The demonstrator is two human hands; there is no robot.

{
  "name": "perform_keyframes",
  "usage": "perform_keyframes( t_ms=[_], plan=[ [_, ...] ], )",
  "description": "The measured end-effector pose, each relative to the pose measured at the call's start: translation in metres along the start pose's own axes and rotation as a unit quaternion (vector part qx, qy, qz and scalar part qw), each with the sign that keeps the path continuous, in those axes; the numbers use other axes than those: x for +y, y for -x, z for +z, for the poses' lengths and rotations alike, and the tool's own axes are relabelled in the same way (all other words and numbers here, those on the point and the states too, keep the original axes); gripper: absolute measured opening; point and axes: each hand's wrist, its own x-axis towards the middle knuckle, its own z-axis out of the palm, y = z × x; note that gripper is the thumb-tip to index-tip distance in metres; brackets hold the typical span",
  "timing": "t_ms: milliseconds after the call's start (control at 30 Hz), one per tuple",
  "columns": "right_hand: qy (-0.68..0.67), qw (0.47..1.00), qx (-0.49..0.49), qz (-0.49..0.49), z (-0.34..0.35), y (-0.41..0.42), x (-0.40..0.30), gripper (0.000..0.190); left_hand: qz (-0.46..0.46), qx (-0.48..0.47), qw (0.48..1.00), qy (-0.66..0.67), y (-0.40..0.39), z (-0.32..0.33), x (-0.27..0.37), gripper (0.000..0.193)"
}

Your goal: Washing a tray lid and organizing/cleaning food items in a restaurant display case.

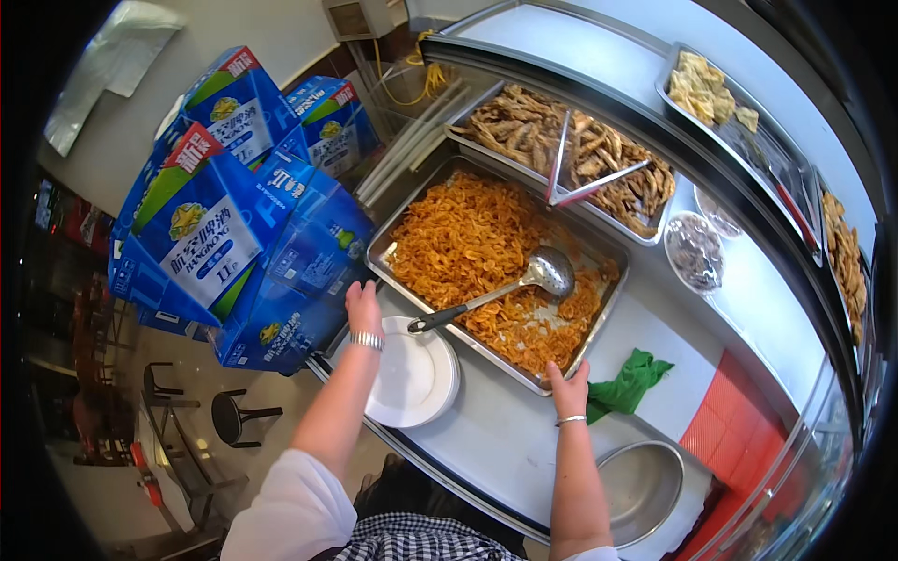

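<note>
A shallow stainless steel tray (428,300) lies before me, heaped with small orange-brown fried shrimp (463,231). A slotted metal skimmer (551,272) rests on the shrimp, its black handle crossing the near rim. At the tray's near right corner is my right hand (571,389), thumb over the rim and the other fingers along the outside. My left hand (365,310) is just off the left corner, beside the beer cartons; whether it touches the tray I cannot tell. Below it, a stack of white plates (414,382) sits partly under the skimmer handle.
Blue beer cartons (210,238) pile up at left. Behind the tray, another tray (649,235) holds fried fish (519,133) and red-handled tongs (561,189). A green cloth (635,382), a steel basin (642,491) and a red mat (736,414) are at right. Glass shelving (610,42) curves overhead.
</note>
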Motion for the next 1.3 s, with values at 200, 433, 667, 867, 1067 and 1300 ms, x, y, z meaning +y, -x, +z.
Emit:
perform_keyframes(
  t_ms=[200,433,667,867,1067,1300],
  plan=[
    [-0.184,0.98,-0.051,0.05,0.01,-0.022,0.025,0.041,-0.266,-0.111,0.91,0.298,-0.077,0.037,0.01,0.033],
    [-0.246,0.966,-0.065,0.033,-0.017,0.007,0.013,0.039,-0.33,-0.216,0.879,0.268,-0.086,0.041,0.004,0.022],
    [-0.182,0.979,-0.069,0.061,-0.071,0.106,0.004,0.038,-0.36,-0.226,0.847,0.319,-0.008,-0.041,-0.018,0.029],
    [-0.217,0.966,-0.105,0.097,-0.071,0.191,0.013,0.038,-0.359,-0.189,0.847,0.343,0.05,-0.152,-0.043,0.042],
    [-0.166,0.961,-0.174,0.138,-0.045,0.214,0.056,0.036,-0.36,-0.175,0.851,0.341,0.06,-0.225,-0.084,0.049],
    [0.038,0.927,-0.316,0.199,-0.04,0.187,0.033,0.044,-0.366,-0.113,0.865,0.324,0.065,-0.26,-0.1,0.051]
  ],
)
